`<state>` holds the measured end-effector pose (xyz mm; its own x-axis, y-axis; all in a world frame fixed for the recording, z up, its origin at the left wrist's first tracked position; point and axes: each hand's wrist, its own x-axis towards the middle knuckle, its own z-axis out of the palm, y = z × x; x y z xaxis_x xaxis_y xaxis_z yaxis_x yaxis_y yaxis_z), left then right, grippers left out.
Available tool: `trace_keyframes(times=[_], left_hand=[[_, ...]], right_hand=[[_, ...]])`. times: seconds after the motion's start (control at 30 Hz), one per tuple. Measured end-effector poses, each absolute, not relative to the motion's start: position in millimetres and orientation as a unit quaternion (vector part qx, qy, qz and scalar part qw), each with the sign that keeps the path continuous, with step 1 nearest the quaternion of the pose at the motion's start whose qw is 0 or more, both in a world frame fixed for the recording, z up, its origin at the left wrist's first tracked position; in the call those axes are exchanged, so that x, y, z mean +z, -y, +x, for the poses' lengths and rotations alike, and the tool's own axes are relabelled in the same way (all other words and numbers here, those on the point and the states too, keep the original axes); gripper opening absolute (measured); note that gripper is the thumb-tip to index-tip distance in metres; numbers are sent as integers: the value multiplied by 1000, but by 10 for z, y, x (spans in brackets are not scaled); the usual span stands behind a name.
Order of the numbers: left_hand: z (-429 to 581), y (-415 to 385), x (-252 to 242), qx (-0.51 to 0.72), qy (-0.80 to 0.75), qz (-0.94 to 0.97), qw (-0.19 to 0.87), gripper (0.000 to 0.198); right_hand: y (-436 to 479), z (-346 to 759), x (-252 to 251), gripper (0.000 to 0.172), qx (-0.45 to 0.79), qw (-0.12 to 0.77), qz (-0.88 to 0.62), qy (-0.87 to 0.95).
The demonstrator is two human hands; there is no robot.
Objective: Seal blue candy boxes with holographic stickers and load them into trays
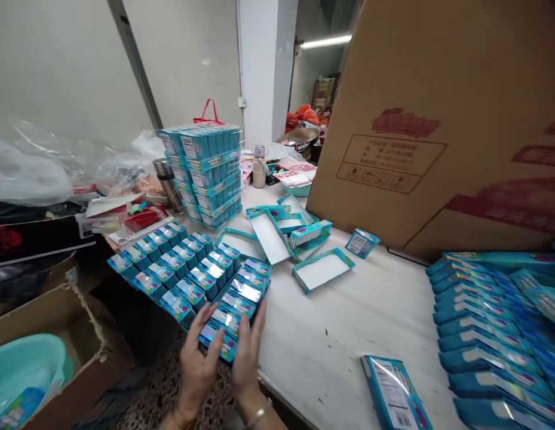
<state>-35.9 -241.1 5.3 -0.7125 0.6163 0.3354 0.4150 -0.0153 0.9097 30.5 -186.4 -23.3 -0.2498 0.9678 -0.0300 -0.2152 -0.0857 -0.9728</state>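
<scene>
A row of small blue boxes (239,303) with shiny printed tops lies at the table's near edge, slanting toward me. My left hand (200,358) grips its near left side, fingers bent over the boxes. On the opposite side, my right hand (248,352) presses against the row with its fingers along the edge. Whether a tray lies under this row is hidden. Directly to the left stand several more rows of the same small boxes (172,263), packed side by side.
Shallow blue trays (324,272) with white insides lie mid-table. Behind the rows rises a wrapped stack of box packs (209,179). At right are flat blue cartons (483,334), one single box (393,391) and a large cardboard box (416,119). A basin (30,352) sits lower left.
</scene>
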Motion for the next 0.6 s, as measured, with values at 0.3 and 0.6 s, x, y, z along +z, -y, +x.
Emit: trace_keyframes(times=[0.3, 0.6], left_hand=[[18, 2215, 540, 529, -702, 475, -49, 59], [128, -169, 1272, 214, -591, 777, -28, 67]], right_hand=[[1781, 1024, -244, 51, 524, 522, -363, 567], [559, 2078, 483, 42, 173, 298, -434, 832]])
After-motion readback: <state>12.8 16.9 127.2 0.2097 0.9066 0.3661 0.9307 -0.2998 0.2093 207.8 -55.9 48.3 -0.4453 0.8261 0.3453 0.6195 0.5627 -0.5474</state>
